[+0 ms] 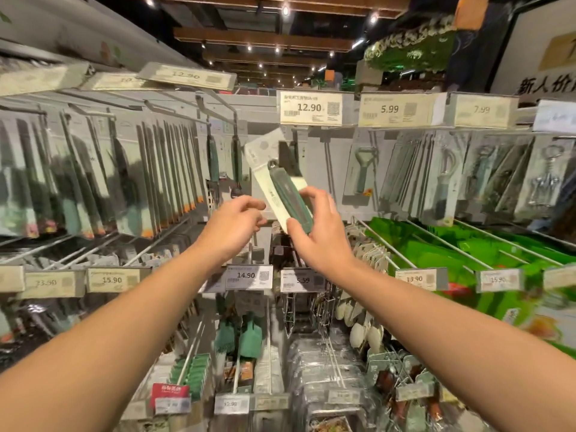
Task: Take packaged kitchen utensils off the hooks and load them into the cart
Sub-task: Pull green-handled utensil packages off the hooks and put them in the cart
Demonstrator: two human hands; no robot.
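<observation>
A packaged utensil (280,185) with a dark green handle on a pale card tilts to the left in front of the hook rack. My right hand (318,226) grips its lower end between thumb and fingers. My left hand (237,222) hovers just left of the package with fingers loosely curled, holding nothing. Behind the package, another dark utensil pack (288,157) hangs on the hook under the 12.90 price tag (310,108). No cart is in view.
Rows of carded knives (131,182) hang at the left, peelers (361,173) and corkscrews (542,176) at the right. Long bare hooks (383,241) jut out below, over green packages (452,251). Lower shelves hold brushes, spoons and price tags.
</observation>
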